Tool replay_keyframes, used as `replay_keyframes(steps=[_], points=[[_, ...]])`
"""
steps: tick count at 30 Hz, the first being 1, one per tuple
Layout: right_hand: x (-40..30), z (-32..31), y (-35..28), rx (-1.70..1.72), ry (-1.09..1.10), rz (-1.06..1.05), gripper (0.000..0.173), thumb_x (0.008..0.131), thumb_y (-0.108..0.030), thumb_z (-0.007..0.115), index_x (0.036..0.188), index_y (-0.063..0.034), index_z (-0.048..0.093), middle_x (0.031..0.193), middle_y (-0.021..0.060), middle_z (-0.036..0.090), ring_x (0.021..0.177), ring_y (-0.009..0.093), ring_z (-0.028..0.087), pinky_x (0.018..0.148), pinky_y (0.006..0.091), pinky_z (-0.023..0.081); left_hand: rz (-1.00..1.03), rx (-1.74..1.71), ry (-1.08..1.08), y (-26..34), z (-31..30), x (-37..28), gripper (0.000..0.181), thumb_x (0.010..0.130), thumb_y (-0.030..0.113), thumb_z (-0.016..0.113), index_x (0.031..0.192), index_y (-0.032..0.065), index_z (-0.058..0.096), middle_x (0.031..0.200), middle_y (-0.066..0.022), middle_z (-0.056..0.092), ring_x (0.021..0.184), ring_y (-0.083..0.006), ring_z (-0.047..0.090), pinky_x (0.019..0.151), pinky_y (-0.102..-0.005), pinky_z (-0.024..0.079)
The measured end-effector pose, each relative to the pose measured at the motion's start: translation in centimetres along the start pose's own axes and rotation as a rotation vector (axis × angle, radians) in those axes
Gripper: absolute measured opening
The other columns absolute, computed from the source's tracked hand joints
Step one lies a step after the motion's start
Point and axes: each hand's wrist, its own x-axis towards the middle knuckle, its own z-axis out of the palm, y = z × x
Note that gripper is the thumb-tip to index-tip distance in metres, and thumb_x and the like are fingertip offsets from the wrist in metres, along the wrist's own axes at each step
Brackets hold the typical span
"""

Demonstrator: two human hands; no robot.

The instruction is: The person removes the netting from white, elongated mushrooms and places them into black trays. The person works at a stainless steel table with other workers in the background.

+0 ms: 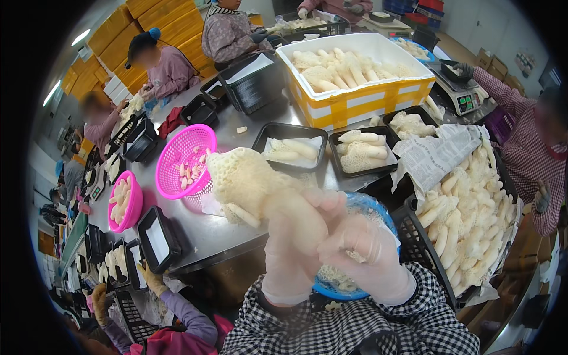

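Observation:
My left hand (288, 262), in a thin whitish glove, grips a pale bamboo mushroom (299, 211) by its thick, blurred stem. Its lacy cream net (239, 173) appears to spread away from me over the steel table's near side. My right hand (368, 257), gloved alike, is closed against the stem's near end. A scrap of netting (355, 256) shows at its fingers; whether it is pinched or stuck there is unclear. Below both hands sits a blue plastic basket (339, 294) with net scraps in it. Just beyond, a black tray (290, 165) holds a few mushrooms on white paper.
Right of me, a black crate (424, 248) lined with newspaper (437, 153) is heaped with mushrooms. A foam box (359, 104) of mushrooms stands behind the trays. Left is a pink basket (162, 175) with trimmings. A co-worker's gloved hand (153, 279) is at the lower left.

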Motion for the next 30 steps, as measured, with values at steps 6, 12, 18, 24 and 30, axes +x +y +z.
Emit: replay_keyframes(steps=[6,12,18,24,30], points=[[-0.4,-1.9,-0.6,0.240,-0.093,0.160,0.017,0.070,-0.001,0.077,0.082,-0.0070,0.067,0.084,0.0042,0.062,0.078,0.018,0.061,0.071,0.0287,0.047,-0.028,-0.184,-0.107,-0.2,-0.2,0.3,0.059,0.093,0.059,0.045,0.122,0.0075,0.049,0.123,-0.0091,0.054,0.112,-0.0226,0.051,0.098,-0.0367,0.040],[1.1,-0.1,-1.0,0.076,0.098,-0.072,0.032,0.068,-0.010,0.079,0.098,-0.0134,0.067,0.084,0.0020,0.061,0.083,0.025,0.063,0.072,0.0320,0.051,-0.039,-0.127,-0.164,-0.4,-0.8,0.3,0.060,0.094,0.060,0.040,0.123,0.0084,0.048,0.119,-0.0077,0.054,0.113,-0.0219,0.050,0.090,-0.0311,0.044],[0.1,-0.2,-0.2,0.020,0.059,-0.125,0.030,0.070,-0.011,0.078,0.098,-0.0102,0.067,0.087,0.0049,0.061,0.084,0.024,0.063,0.070,0.0319,0.051,0.015,-0.151,-0.147,-0.9,-0.1,0.3,0.060,0.094,0.060,0.039,0.123,0.0077,0.048,0.118,-0.0079,0.055,0.110,-0.0208,0.052,0.086,-0.0306,0.046],[0.2,-0.2,0.1,0.310,0.068,-0.037,0.030,0.070,-0.013,0.078,0.098,-0.0120,0.066,0.090,0.0064,0.062,0.082,0.026,0.062,0.068,0.0336,0.050,-0.003,-0.201,-0.230,-1.1,-0.6,0.5,0.062,0.094,0.062,0.038,0.120,0.0071,0.050,0.118,-0.0072,0.053,0.111,-0.0209,0.052,0.088,-0.0318,0.046],[-0.2,0.4,0.5,0.206,0.065,-0.015,0.030,0.070,-0.012,0.077,0.098,-0.0126,0.066,0.087,0.0071,0.062,0.082,0.027,0.061,0.070,0.0331,0.050,-0.020,-0.225,-0.187,-0.9,-0.2,0.3,0.063,0.092,0.064,0.038,0.117,0.0084,0.049,0.116,-0.0068,0.055,0.112,-0.0206,0.052,0.092,-0.0336,0.045]])
